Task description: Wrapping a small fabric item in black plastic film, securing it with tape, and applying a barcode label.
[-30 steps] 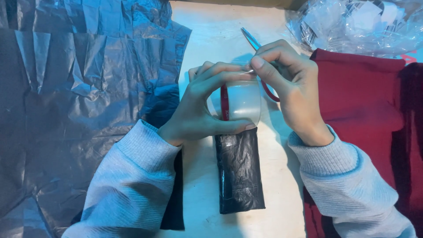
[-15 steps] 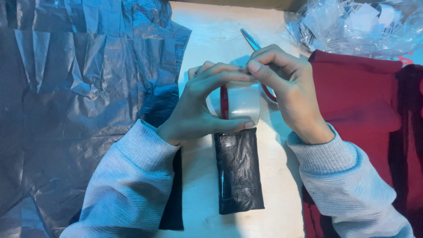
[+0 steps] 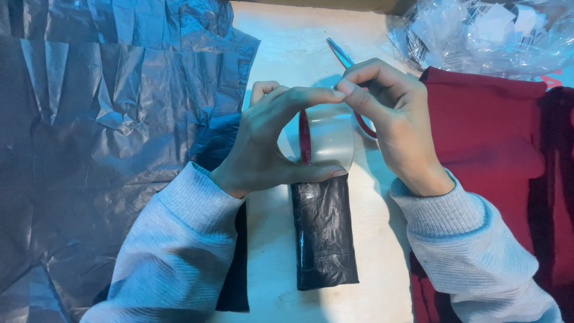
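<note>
Between the 2 hands, over the pale worktop (image 3: 281, 54), sits a roll of clear packing tape (image 3: 326, 140) with a red core. The left hand (image 3: 269, 146) is curled round it, thumb under the roll's near edge and index finger arched over the top, so the roll is clamped top and bottom. The right hand (image 3: 391, 122) has thumb and forefinger pressed together at the top of the roll, right against the left index fingertip; it seems to be picking at the tape's free end, though I cannot tell whether any film is actually between the fingertips. Just below the left thumb lies a package wrapped in black plastic (image 3: 324, 236), its top end touching the roll. Red-handled scissors (image 3: 350, 75) lie beyond the right hand, partly hidden by it. Left of the left hand spreads a crinkled grey plastic sheet (image 3: 113, 119); right of the right hand lies a dark red cloth (image 3: 496, 143), with a bag of clear plastic (image 3: 484, 33) beyond it.

The roll looks light and rigid, best held by its rim or through the core; the film will be thin, sticky and prone to folding on itself. The black package looks soft and slippery on its surface.

Compared with 1 second ago, the right fingers have closed from a looser hooked pose onto the roll's top, while the left grip and the package have not shifted
</note>
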